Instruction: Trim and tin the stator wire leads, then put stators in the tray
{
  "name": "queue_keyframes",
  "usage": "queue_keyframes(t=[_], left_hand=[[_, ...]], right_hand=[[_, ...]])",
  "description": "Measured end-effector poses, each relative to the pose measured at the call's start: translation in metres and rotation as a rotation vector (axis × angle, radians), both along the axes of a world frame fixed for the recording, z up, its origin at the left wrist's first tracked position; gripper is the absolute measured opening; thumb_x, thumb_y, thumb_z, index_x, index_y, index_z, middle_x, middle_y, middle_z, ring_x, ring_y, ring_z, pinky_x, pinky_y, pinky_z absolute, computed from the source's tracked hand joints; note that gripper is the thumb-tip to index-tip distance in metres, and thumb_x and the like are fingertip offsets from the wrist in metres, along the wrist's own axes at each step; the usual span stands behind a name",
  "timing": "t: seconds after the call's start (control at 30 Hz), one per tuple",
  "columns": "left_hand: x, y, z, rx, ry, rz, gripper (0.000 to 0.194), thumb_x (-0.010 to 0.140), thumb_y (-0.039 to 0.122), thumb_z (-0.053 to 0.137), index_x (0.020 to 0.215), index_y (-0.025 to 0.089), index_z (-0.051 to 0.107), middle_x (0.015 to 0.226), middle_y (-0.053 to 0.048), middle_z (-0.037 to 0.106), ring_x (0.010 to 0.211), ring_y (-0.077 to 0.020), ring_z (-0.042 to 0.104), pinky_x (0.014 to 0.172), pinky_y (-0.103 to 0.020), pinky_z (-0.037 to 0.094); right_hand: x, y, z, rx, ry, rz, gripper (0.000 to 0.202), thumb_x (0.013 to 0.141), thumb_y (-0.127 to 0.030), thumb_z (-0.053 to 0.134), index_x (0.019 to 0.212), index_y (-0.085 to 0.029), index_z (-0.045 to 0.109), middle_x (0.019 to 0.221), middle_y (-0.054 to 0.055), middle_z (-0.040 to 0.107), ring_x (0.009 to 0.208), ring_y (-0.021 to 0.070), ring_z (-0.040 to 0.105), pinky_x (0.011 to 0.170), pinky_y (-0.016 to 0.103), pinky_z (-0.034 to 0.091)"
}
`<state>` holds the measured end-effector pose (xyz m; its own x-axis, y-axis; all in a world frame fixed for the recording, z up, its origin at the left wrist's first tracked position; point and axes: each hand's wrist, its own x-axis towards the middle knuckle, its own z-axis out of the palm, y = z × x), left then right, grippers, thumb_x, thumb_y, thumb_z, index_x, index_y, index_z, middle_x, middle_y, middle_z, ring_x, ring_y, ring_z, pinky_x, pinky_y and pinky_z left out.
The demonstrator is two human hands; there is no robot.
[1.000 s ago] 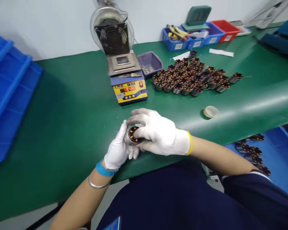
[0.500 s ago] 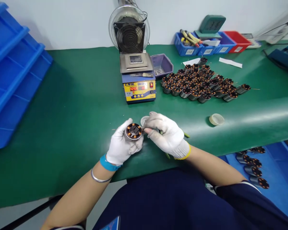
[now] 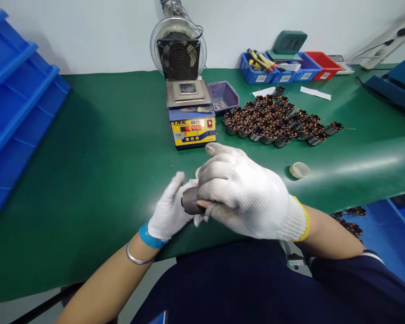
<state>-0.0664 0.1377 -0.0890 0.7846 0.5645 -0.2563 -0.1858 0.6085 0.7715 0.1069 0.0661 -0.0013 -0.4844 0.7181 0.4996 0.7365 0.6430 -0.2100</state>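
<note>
My right hand [image 3: 243, 193], in a white knit glove, is closed around a motor stator [image 3: 190, 201], gripping it by its dark cylindrical side. The stator lies tilted on its side, its wound face turned out of sight. My left hand [image 3: 168, 211], also gloved, is under and behind the stator with its thumb stretched away from it. Some left fingers are hidden by the stator and my right hand. A small white dish [image 3: 197, 173] peeks out behind my right hand, mostly covered.
A solder pot [image 3: 192, 130] with a fan stands ahead, a purple bin [image 3: 234, 92] beside it. Many stators [image 3: 268, 119] stand grouped at right, near a pale round ring [image 3: 299, 170]. Blue trays [image 3: 16, 112] stack at left; small bins [image 3: 256, 75] line the wall.
The stator has tipped from face-up in my left hand onto its side, and my right hand has closed on it. My left thumb has come off it. The green-handled pieces are now hidden.
</note>
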Motion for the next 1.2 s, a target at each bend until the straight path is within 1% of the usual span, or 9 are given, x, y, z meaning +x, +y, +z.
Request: queue_keyframes(t=[0.1, 0.3, 0.4, 0.6, 0.7, 0.83, 1.0, 1.1, 1.2], left_hand=[[0.000, -0.007, -0.001, 0.138, -0.053, -0.115, 0.056, 0.073, 0.070, 0.080, 0.082, 0.015, 0.068, 0.063, -0.004, 0.065, 0.050, -0.0177, 0.062, 0.045, -0.027, 0.052], [0.007, -0.020, -0.003, 0.469, 0.121, 0.444, 0.054, 0.060, 0.042, 0.096, 0.101, 0.019, 0.068, 0.098, -0.008, 0.076, 0.087, -0.0226, 0.074, 0.080, -0.032, 0.063], [0.009, -0.022, -0.009, 0.478, 0.134, 0.451, 0.059, 0.061, 0.042, 0.095, 0.108, 0.019, 0.068, 0.115, -0.013, 0.074, 0.101, -0.0292, 0.074, 0.082, -0.037, 0.064], [0.006, -0.019, -0.017, 0.565, 0.114, 0.261, 0.065, 0.074, 0.048, 0.087, 0.128, 0.018, 0.066, 0.135, -0.016, 0.068, 0.128, -0.0340, 0.065, 0.106, -0.044, 0.057], [0.006, -0.021, -0.018, 0.686, 0.041, 0.161, 0.077, 0.079, 0.052, 0.082, 0.143, 0.019, 0.054, 0.144, -0.018, 0.062, 0.134, -0.0334, 0.061, 0.111, -0.046, 0.053], [0.003, -0.019, -0.017, 1.108, 0.022, 0.321, 0.106, 0.074, 0.060, 0.084, 0.158, 0.024, 0.031, 0.149, -0.019, 0.054, 0.134, -0.0354, 0.059, 0.118, -0.052, 0.045], [-0.002, -0.015, -0.018, 1.685, 0.348, 0.449, 0.077, 0.066, 0.059, 0.091, 0.130, 0.027, 0.065, 0.146, -0.017, 0.057, 0.127, -0.0377, 0.062, 0.106, -0.048, 0.050], [-0.003, -0.014, -0.015, 1.593, 0.510, 0.366, 0.043, 0.075, 0.057, 0.084, 0.100, 0.023, 0.074, 0.100, -0.011, 0.072, 0.090, -0.0278, 0.068, 0.083, -0.040, 0.053], [-0.011, -0.013, -0.002, 1.307, 0.366, 0.234, 0.029, 0.089, 0.043, 0.073, 0.071, 0.021, 0.067, 0.065, -0.003, 0.060, 0.059, -0.0166, 0.055, 0.061, -0.032, 0.044]], right_hand=[[0.005, 0.000, -0.011, 0.000, 0.035, -0.037, 0.013, 0.095, -0.021, 0.059, 0.087, -0.022, 0.069, 0.091, 0.006, 0.071, 0.090, 0.0242, 0.068, 0.113, 0.058, 0.048], [0.018, -0.011, -0.040, -0.126, 0.666, -0.106, 0.012, 0.095, -0.021, 0.062, 0.083, -0.022, 0.063, 0.087, 0.005, 0.070, 0.086, 0.0205, 0.070, 0.106, 0.051, 0.057], [0.025, -0.017, -0.059, -0.111, 0.968, -0.201, 0.022, 0.099, -0.033, 0.059, 0.081, -0.021, 0.061, 0.081, 0.005, 0.067, 0.085, 0.0223, 0.072, 0.096, 0.050, 0.063], [0.008, -0.022, -0.094, -0.044, 0.339, -0.256, 0.061, 0.091, -0.041, 0.071, 0.144, -0.019, 0.050, 0.140, 0.019, 0.060, 0.133, 0.0326, 0.060, 0.109, 0.052, 0.056], [0.002, -0.021, -0.102, 0.040, 0.297, -0.249, 0.056, 0.097, -0.036, 0.062, 0.148, -0.019, 0.045, 0.139, 0.018, 0.061, 0.135, 0.0304, 0.059, 0.110, 0.050, 0.056], [0.011, -0.024, -0.103, 0.030, 0.209, -0.199, 0.050, 0.098, -0.030, 0.060, 0.145, -0.017, 0.047, 0.133, 0.018, 0.065, 0.126, 0.0283, 0.065, 0.105, 0.045, 0.059], [0.022, -0.026, -0.100, 0.032, 0.068, -0.132, 0.052, 0.095, -0.020, 0.055, 0.146, -0.016, 0.047, 0.135, 0.018, 0.065, 0.127, 0.0285, 0.064, 0.105, 0.046, 0.059], [0.026, -0.026, -0.097, 0.049, 0.039, -0.151, 0.048, 0.095, -0.018, 0.053, 0.143, -0.016, 0.049, 0.132, 0.017, 0.067, 0.124, 0.0286, 0.066, 0.104, 0.046, 0.060], [0.031, -0.025, -0.092, 0.070, 0.059, -0.170, 0.051, 0.093, -0.018, 0.057, 0.143, -0.017, 0.048, 0.131, 0.017, 0.067, 0.124, 0.0288, 0.066, 0.102, 0.045, 0.061]])
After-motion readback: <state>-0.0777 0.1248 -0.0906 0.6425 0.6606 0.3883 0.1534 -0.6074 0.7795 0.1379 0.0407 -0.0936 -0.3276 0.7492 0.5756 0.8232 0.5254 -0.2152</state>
